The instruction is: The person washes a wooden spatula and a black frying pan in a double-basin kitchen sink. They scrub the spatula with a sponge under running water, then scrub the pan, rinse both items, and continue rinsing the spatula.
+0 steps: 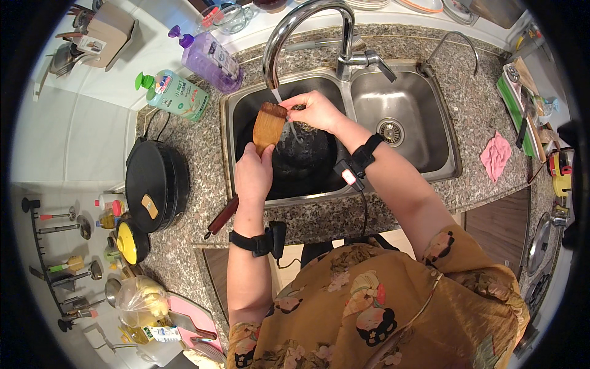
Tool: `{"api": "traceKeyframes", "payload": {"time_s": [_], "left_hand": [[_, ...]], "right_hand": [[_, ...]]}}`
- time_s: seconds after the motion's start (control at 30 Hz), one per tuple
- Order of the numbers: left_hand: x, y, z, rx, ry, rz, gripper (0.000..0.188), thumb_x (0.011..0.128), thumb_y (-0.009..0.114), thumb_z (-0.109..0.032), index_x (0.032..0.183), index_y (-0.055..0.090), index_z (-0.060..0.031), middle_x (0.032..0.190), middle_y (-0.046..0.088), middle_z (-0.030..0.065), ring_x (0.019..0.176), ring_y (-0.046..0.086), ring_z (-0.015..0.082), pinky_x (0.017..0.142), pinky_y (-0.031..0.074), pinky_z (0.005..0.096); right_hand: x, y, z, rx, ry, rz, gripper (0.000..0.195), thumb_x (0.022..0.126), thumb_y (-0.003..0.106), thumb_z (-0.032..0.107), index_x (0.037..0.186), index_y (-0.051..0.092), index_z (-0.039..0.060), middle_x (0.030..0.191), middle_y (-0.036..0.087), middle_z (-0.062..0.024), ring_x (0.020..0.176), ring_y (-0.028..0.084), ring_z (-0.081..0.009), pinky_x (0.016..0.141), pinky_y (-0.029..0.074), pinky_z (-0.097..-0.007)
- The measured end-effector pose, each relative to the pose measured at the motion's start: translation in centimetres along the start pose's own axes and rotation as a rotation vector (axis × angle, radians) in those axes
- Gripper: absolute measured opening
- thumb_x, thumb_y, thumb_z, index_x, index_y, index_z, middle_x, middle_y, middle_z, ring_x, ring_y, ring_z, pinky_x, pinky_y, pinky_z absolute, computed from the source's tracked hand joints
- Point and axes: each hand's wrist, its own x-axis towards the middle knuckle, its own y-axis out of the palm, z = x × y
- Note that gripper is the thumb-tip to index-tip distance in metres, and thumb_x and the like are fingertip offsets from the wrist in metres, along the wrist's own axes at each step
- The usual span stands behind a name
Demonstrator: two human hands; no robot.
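My left hand (254,177) grips a wooden spatula (267,127) low on its blade, which points up and has a darkened end. The fingers of my right hand (313,110) are closed at the blade's upper right edge; what lies under the palm is partly hidden. Water runs from the chrome faucet (306,18) beside the blade. Below both hands, a black wok (299,157) sits in the left sink basin (230,138), wet inside. Its wooden handle (222,217) sticks out over the front rim.
The right basin (396,106) has a drain strainer. Green (177,94) and purple (214,60) pump bottles stand at the back left. A black round electric pan (154,184) sits left, a pink cloth (496,157) right. A cleaver (189,323) lies on a pink board (184,304).
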Motion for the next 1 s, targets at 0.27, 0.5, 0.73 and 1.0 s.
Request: {"api": "traceKeyframes", "payload": {"time_s": [0.27,0.5,0.73,1.0], "left_hand": [[-0.7,-0.1,-0.4,0.079,0.020,-0.038,0.036,0.096,0.061,-0.037,0.090,0.054,-0.0027,0.078,0.067,0.0246,0.078,0.066,0.0446,0.066,0.051,0.0537],[-1.1,0.2,-1.3,0.209,-0.034,-0.027,0.036,0.096,0.058,-0.039,0.093,0.052,-0.0041,0.076,0.069,0.0223,0.074,0.068,0.0421,0.065,0.054,0.0513],[-0.8,0.8,-0.1,-0.036,-0.072,-0.058,0.037,0.096,0.062,-0.035,0.092,0.058,0.0013,0.082,0.067,0.0258,0.081,0.066,0.0440,0.068,0.050,0.0499],[-0.5,0.9,0.5,-0.158,-0.052,0.036,0.038,0.095,0.063,-0.034,0.089,0.057,0.0026,0.081,0.066,0.0266,0.081,0.064,0.0466,0.069,0.051,0.0505]], "right_hand": [[-0.3,1.1,0.3,0.294,0.124,-0.098,0.029,0.083,0.065,-0.004,0.111,0.071,-0.0052,0.094,0.073,-0.0114,0.075,0.067,-0.0139,0.070,0.055,-0.0281],[-0.3,2.7,1.0,0.015,0.200,-0.266,0.023,0.085,0.065,-0.001,0.106,0.072,-0.0051,0.087,0.073,-0.0093,0.074,0.065,-0.0123,0.071,0.053,-0.0268],[-0.5,2.4,0.4,0.583,0.303,-0.184,0.020,0.089,0.063,0.004,0.104,0.070,-0.0066,0.091,0.071,-0.0108,0.075,0.065,-0.0154,0.073,0.052,-0.0283],[-0.1,2.6,-0.1,0.425,0.089,-0.363,0.033,0.087,0.071,0.010,0.118,0.066,0.0040,0.110,0.067,-0.0088,0.093,0.064,-0.0179,0.088,0.049,-0.0294]]}}
